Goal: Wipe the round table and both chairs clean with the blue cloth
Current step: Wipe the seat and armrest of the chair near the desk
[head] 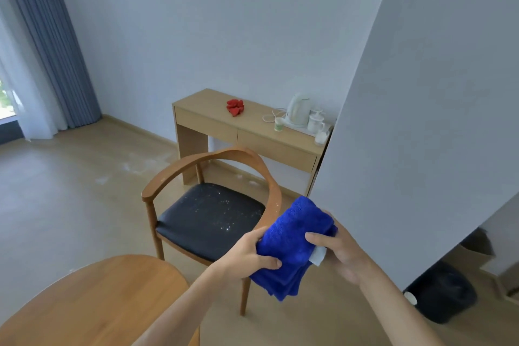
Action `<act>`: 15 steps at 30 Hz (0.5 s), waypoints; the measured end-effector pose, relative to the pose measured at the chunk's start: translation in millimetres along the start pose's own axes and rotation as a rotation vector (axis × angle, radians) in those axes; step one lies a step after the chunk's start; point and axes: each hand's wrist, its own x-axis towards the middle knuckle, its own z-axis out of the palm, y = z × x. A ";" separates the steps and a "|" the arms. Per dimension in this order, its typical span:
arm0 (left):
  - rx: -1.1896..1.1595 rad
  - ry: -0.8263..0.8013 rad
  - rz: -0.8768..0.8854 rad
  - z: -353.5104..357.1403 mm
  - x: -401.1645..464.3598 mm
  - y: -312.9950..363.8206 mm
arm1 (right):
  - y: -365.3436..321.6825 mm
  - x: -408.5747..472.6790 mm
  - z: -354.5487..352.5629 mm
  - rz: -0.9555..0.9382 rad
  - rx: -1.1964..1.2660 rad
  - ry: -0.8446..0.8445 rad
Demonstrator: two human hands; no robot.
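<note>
Blue cloth (295, 236) hangs bunched at 5 o'clock from the dusty chair (209, 216), where I see my left hand (250, 254) and right hand (337, 247) both gripping it, round table (92, 300) at 7 o'clock.

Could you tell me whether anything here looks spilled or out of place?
Yes: white specks dot the chair's black seat, and pale smudges mark the floor behind it, like spilled powder.
</note>
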 end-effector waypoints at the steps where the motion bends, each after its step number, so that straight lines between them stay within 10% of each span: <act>1: -0.003 0.001 -0.009 0.1 16.2 -1.2 | 1.9 12.8 -13.0 0.010 0.007 0.021; 15: -0.260 0.291 -0.088 -31.8 221.5 26.5 | -43.0 240.0 -142.3 0.038 0.175 -0.114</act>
